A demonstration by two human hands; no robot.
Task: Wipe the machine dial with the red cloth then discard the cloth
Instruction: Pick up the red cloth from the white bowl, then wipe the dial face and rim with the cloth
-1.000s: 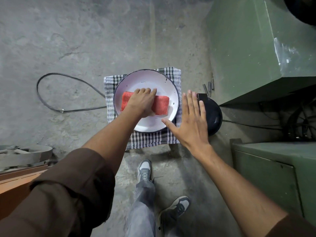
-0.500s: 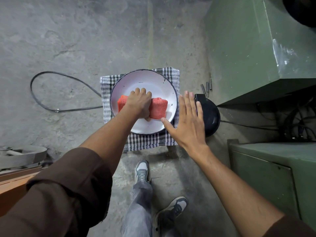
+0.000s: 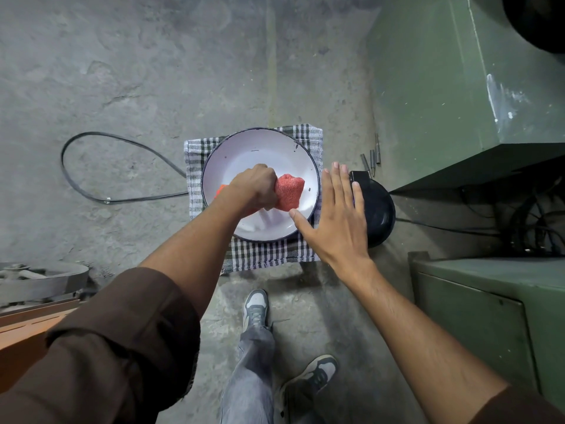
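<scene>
The red cloth [image 3: 289, 191] is bunched up in my left hand [image 3: 255, 186], which is closed around it just above a white enamel plate [image 3: 260, 148]. The plate rests on a checked towel [image 3: 269, 255] draped over a small stool. My right hand [image 3: 336, 215] hovers flat with fingers spread at the plate's right rim, holding nothing. The green machine [image 3: 458, 81] stands to the right; no dial on it is visible.
A round black object [image 3: 379, 215] lies on the floor right of the stool. A black belt loop [image 3: 91, 166] lies at left. A green cabinet [image 3: 495, 301] is at lower right, a metal pulley [image 3: 39, 280] at lower left. My shoes [image 3: 255, 307] are below.
My left hand went from lying flat on the spread cloth to a fist that gathers and lifts it off the plate. My right hand stayed open beside the plate.
</scene>
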